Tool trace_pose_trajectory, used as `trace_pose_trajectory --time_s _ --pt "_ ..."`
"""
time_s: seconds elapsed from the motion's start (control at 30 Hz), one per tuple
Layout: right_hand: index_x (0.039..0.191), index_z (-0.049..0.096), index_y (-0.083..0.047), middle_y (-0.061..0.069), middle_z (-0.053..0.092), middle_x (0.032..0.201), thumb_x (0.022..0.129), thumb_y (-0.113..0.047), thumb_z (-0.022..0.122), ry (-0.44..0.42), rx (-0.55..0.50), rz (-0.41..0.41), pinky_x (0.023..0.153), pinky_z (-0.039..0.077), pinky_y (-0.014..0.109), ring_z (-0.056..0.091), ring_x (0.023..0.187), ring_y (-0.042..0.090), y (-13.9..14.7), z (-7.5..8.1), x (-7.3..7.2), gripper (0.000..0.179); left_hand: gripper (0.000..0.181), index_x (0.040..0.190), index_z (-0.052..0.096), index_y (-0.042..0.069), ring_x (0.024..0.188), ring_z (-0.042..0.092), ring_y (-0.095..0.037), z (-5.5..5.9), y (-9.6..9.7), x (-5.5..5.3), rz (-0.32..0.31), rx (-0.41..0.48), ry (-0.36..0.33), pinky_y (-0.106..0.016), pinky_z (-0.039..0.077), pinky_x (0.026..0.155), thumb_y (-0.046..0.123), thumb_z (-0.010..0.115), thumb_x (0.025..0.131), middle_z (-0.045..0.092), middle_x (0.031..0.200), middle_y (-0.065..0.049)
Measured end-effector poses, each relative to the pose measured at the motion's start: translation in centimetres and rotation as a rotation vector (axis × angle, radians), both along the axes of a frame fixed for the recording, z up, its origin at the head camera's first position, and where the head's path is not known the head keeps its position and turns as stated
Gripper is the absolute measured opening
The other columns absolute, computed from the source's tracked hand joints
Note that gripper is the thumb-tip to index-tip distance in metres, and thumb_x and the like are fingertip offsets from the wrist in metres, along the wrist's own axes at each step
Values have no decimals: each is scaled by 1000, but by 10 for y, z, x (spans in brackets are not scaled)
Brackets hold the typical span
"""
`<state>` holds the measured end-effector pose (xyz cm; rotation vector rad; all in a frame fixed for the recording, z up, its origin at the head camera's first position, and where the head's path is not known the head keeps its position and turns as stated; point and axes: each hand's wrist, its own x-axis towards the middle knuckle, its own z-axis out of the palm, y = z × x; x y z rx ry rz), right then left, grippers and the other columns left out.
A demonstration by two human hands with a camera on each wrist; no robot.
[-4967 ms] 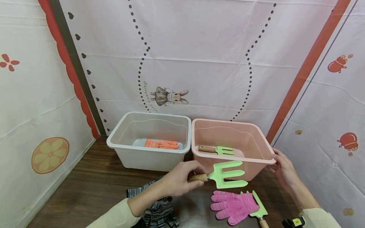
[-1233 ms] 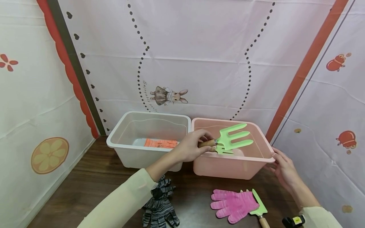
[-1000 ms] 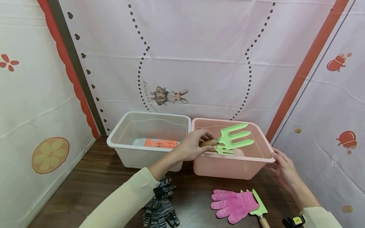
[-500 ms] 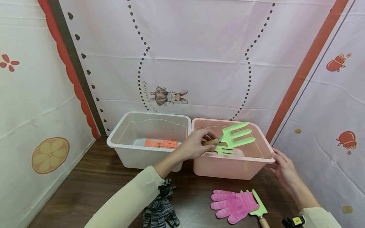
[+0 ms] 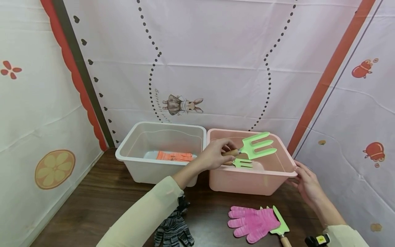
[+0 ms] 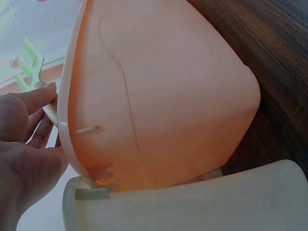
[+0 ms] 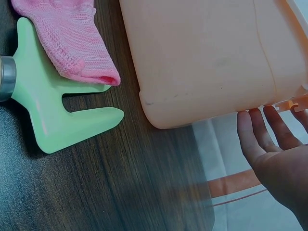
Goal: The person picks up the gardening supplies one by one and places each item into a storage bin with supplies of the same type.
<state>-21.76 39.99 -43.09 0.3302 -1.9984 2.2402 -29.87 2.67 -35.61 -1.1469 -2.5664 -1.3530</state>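
My left hand (image 5: 216,154) grips the wooden handle of a green three-pronged garden fork (image 5: 256,146), tines pointing right. It holds the fork over the pink bin (image 5: 240,183), at about rim height in the left wrist view. Inside that bin lies a smaller green hand fork (image 5: 243,163), its handle partly hidden behind my fingers. At the bin's right end, my right hand (image 5: 308,181) holds the rim, thumb on top and fingers beneath. The right wrist view shows those fingertips (image 7: 244,120) against the bin's outer side.
A grey-white bin (image 5: 160,171) with an orange glove (image 5: 174,156) stands left of the pink one. In front lie a pink glove (image 5: 253,223) over part of another green fork (image 5: 280,224), and striped dark gloves (image 5: 174,228) partly under my left sleeve. Printed cloth walls surround the table.
Since five seconds ago, my left hand has carried the fork from in front of the pink bin up and over it. Lately it drifts slightly right. My right hand stays on the rim.
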Motion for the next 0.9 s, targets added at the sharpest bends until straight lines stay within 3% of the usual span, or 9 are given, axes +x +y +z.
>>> trace_pose_trajectory --time_s 0.3,0.57,0.7,0.9 --pt "140 64 -20 -9 70 127 115 -13 43 6 -4 -2 85 63 28 72 107 9 -1 -1 0 33 29 121 71 17 103 68 -10 -9 6 -10 21 -20 4 -22 57 88 14 82 95 70 113 4" --pt "141 63 -21 -11 69 129 115 -15 44 -1 10 -13 85 63 28 71 109 8 0 0 0 32 27 118 71 16 101 68 -9 -9 6 -11 11 -26 -12 -21 57 86 15 83 94 71 111 5" --pt "141 62 -21 -11 69 128 115 -15 43 1 16 -13 86 63 27 71 108 7 0 0 -1 32 25 115 71 17 97 68 -8 -10 8 -11 21 -69 -18 -21 57 82 14 84 94 71 108 5" --pt "140 63 -23 -12 70 128 115 -15 43 -6 13 -14 86 63 27 71 108 7 0 0 1 32 24 113 70 16 98 68 -9 -10 10 -9 27 -141 25 -21 55 83 16 84 94 71 108 2"
